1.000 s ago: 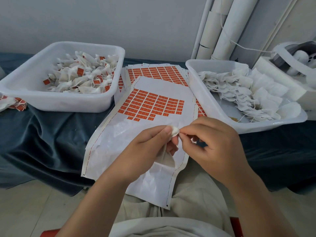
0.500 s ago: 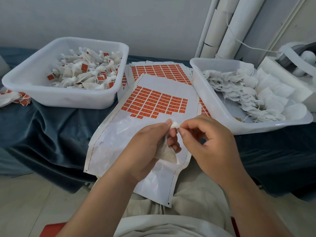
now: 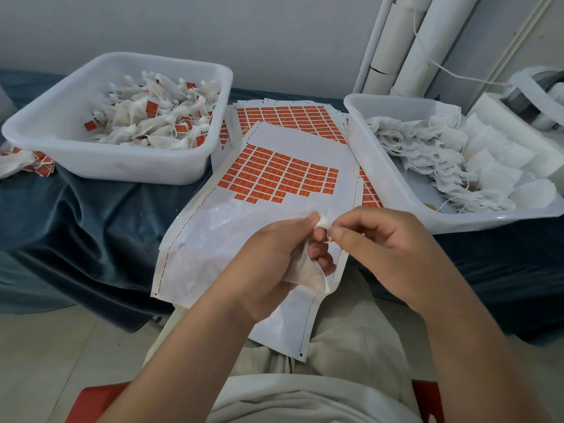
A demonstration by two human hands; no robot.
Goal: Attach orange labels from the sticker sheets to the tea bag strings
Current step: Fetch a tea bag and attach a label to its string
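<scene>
Well, the left hand (image 3: 268, 264) grips a tea bag (image 3: 306, 270) just above the near end of the sticker sheet (image 3: 213, 239), while the right hand (image 3: 387, 248) pinches its string (image 3: 329, 238) at the bag's top. Orange labels (image 3: 280, 175) cover the sheet's far half, between the left tub (image 3: 61, 117) and the right tub (image 3: 381, 178).

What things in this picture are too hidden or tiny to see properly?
All in the head view:
- The tea bag: its middle is covered by the left hand.
- The string: only a wisp shows; the right hand pinches over the rest.
- The labels: print too small to read.
- The pile at the left edge: cut off by the frame.
- The device at the right edge: cut off too.
</scene>
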